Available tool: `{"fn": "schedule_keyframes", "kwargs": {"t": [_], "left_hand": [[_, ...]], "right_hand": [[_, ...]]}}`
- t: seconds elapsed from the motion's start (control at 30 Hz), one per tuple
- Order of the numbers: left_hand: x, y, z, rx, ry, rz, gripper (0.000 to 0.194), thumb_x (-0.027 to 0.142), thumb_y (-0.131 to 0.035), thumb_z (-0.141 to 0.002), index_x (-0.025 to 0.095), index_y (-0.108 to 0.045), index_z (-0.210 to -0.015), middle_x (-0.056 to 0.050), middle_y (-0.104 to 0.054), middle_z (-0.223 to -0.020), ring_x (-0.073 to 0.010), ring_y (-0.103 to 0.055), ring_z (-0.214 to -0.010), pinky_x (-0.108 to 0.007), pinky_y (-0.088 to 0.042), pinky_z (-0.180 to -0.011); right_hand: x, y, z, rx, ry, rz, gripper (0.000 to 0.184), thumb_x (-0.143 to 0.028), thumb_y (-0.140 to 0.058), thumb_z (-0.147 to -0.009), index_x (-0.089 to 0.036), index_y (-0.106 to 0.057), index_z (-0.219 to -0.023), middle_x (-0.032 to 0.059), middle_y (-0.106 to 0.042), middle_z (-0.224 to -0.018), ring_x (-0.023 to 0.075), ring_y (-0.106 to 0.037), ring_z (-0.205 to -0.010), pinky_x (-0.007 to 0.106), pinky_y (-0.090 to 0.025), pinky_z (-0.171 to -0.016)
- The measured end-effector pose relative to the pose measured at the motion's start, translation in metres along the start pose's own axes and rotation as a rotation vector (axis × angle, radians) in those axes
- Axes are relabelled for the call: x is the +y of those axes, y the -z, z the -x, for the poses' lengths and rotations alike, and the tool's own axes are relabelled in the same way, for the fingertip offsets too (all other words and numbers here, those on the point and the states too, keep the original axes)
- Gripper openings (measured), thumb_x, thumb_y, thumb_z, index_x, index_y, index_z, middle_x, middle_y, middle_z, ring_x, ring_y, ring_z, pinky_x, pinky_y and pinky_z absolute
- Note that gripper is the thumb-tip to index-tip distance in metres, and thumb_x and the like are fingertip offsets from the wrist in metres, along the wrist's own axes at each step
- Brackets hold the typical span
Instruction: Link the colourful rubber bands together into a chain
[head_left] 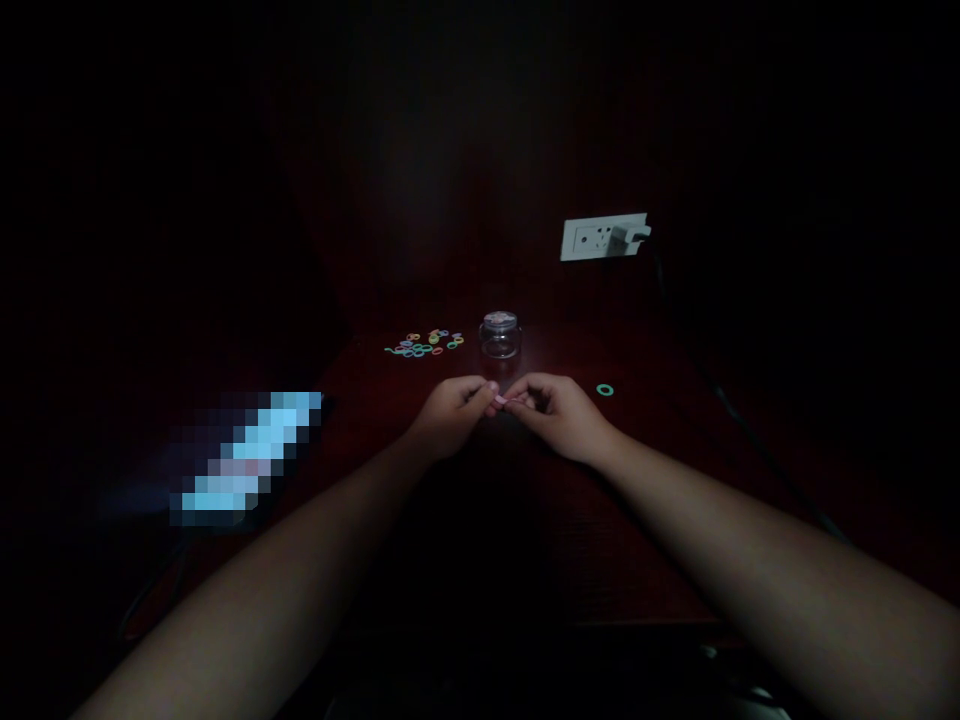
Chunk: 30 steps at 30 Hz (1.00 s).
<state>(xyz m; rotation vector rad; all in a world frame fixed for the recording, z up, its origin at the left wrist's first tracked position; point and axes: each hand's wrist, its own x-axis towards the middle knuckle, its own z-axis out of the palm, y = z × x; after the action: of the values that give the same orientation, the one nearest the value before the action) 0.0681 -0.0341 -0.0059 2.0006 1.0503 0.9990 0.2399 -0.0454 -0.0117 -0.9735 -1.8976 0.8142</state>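
Both hands, left hand (450,410) and right hand (559,412), pinch one pink band (501,400) before a lidded jar (500,336).

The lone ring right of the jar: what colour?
Green ring, alone on the dark table, head view.

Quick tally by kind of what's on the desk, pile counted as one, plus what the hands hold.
Clear jar: 1
Pile of small coloured rings, too small to count singly: 1
Lone green ring: 1
Small pink piece pinched between left hand and right hand: 1
Wall socket with plug: 1
Lit screen: 1
Total: 6
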Motion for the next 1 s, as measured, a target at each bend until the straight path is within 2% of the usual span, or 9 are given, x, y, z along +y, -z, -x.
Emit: {"fn": "schedule_keyframes", "kwargs": {"t": [0.23, 0.43, 0.57, 1.0], "left_hand": [[-0.003, 0.002, -0.003, 0.113, -0.005, 0.041, 0.028, 0.031, -0.040, -0.083, 0.013, -0.059, -0.074, -0.002, -0.058, -0.068, -0.0113, -0.052, -0.065, -0.022, -0.041, -0.061], [0.007, 0.000, 0.001, -0.003, 0.045, 0.116, 0.017, 0.028, -0.053, -0.075, 0.013, -0.057, -0.081, -0.001, -0.057, -0.070, -0.0083, -0.049, -0.058, -0.019, -0.037, -0.051], [0.010, -0.002, 0.002, 0.032, 0.077, 0.098, 0.016, 0.028, -0.055, -0.073, 0.012, -0.057, -0.076, 0.001, -0.053, -0.062, -0.0063, -0.044, -0.051, -0.018, -0.033, -0.047], [0.010, -0.001, 0.001, 0.041, 0.062, 0.064, 0.017, 0.029, -0.052, -0.076, 0.012, -0.057, -0.076, 0.001, -0.054, -0.063, -0.0068, -0.045, -0.054, -0.017, -0.034, -0.049]], "right_hand": [[0.002, 0.000, 0.000, 0.016, -0.003, 0.016, 0.021, -0.033, -0.055, -0.075, -0.014, -0.061, -0.080, -0.0018, -0.048, -0.058, 0.0068, -0.036, -0.050, 0.020, -0.028, -0.045], [0.003, 0.001, 0.000, 0.017, -0.009, 0.031, 0.022, -0.033, -0.054, -0.075, -0.014, -0.062, -0.081, 0.0009, -0.054, -0.063, 0.0079, -0.041, -0.053, 0.021, -0.031, -0.048], [0.001, 0.001, -0.001, 0.017, -0.023, 0.026, 0.021, -0.032, -0.054, -0.075, -0.014, -0.061, -0.080, 0.0011, -0.054, -0.063, 0.0083, -0.042, -0.054, 0.021, -0.032, -0.048], [0.002, 0.001, -0.001, 0.011, -0.026, -0.019, 0.014, -0.025, -0.052, -0.074, -0.015, -0.056, -0.083, 0.0004, -0.055, -0.067, 0.0079, -0.043, -0.053, 0.021, -0.034, -0.050]]}}
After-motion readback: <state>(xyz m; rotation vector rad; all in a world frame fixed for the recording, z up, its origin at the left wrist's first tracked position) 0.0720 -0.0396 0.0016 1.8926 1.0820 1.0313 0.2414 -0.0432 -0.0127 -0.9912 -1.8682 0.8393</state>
